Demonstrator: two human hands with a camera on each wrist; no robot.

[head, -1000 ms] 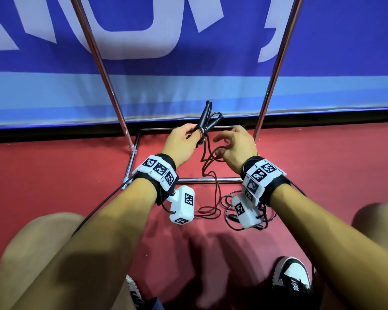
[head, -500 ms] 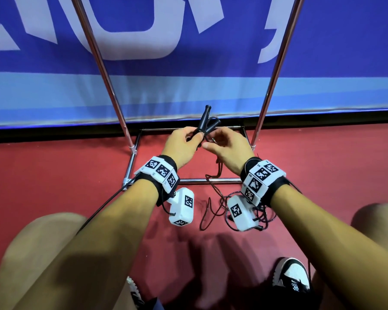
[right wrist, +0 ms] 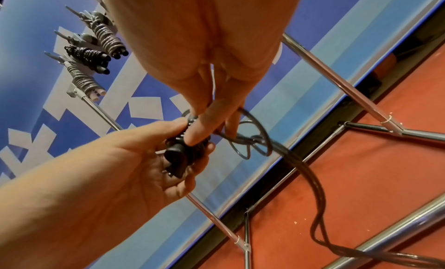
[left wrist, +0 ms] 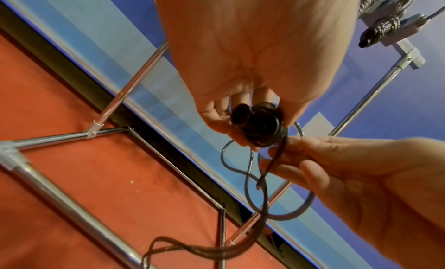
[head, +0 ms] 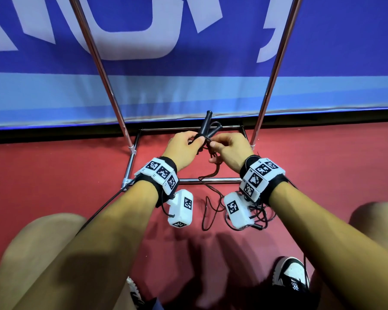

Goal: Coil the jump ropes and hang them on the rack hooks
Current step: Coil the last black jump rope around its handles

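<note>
My left hand grips the two black jump rope handles together, their ends pointing up and away. The same handles show end-on in the left wrist view, with a few turns of cord around them. My right hand pinches the thin black cord right beside the handles. The rest of the cord trails down over the rack's base bar to the red floor. Up on the rack, several coiled jump ropes hang from hooks.
The chrome rack stands against a blue banner, with two slanted poles and a rectangular base frame on the red floor. My knees and a black-and-white shoe are at the bottom of the head view.
My right hand moved up from the loose cord to the handles and now pinches the cord beside them. The slack loop on the floor got shorter. My left hand stayed put.
</note>
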